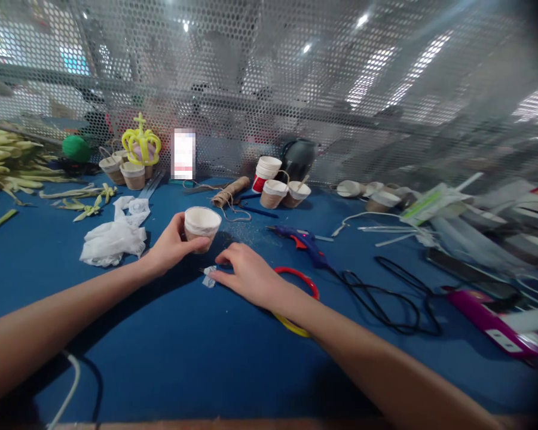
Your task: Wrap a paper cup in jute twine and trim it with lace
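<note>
My left hand (174, 243) is closed around a small paper cup (202, 222), its white rim up and a brown wrap round its lower side. The cup is tilted slightly, just above the table. To its right, my right hand (246, 272) reaches in low, thumb and curled fingers a little apart. Its thumb tip touches a small white scrap (208, 278). Under the right wrist show red and yellow loops (302, 276), which look like scissor handles; the rest is hidden. Left of the cup lies crumpled white tissue (114, 239).
A blue glue gun (302, 240) with black cord lies to the right, near a purple power strip (488, 319). Wrapped cups (273, 194), a twine roll (233, 190), a yellow crown (141, 146) and a lit phone (183, 154) stand along the mesh wall (233, 77).
</note>
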`<move>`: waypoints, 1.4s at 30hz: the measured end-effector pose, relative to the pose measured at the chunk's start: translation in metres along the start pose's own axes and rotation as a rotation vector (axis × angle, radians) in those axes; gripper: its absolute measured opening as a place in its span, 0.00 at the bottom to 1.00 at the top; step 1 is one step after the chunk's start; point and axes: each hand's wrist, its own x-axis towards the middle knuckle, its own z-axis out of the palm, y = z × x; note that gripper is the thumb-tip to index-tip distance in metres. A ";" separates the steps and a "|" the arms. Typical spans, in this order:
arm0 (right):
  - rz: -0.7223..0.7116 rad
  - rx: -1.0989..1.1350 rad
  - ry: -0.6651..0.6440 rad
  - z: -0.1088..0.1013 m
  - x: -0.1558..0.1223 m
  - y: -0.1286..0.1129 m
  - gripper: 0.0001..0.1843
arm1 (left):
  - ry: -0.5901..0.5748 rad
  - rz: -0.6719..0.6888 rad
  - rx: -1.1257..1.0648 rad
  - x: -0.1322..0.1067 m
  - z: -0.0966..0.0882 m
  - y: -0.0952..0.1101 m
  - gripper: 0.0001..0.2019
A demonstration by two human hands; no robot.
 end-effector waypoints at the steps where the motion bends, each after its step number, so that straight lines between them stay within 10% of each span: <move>1: -0.007 -0.004 -0.005 0.003 0.004 -0.001 0.09 | -0.006 -0.002 0.012 0.000 0.000 -0.001 0.29; 7: -0.055 0.047 0.017 0.008 0.011 -0.009 0.06 | -0.008 -0.010 0.032 0.002 -0.002 -0.006 0.29; 14: -0.053 0.525 0.154 -0.036 0.020 -0.007 0.05 | -0.019 -0.016 -0.053 0.001 0.001 -0.007 0.29; 20: 0.029 0.518 0.421 -0.057 0.085 0.006 0.05 | -0.040 0.002 -0.025 -0.002 0.005 -0.007 0.31; 28: -0.002 0.307 0.294 -0.029 0.154 -0.007 0.06 | -0.065 0.046 0.080 -0.005 0.008 -0.005 0.29; 42: -0.293 0.261 0.327 -0.061 0.022 -0.003 0.09 | -0.158 0.055 -0.067 -0.012 0.003 0.027 0.26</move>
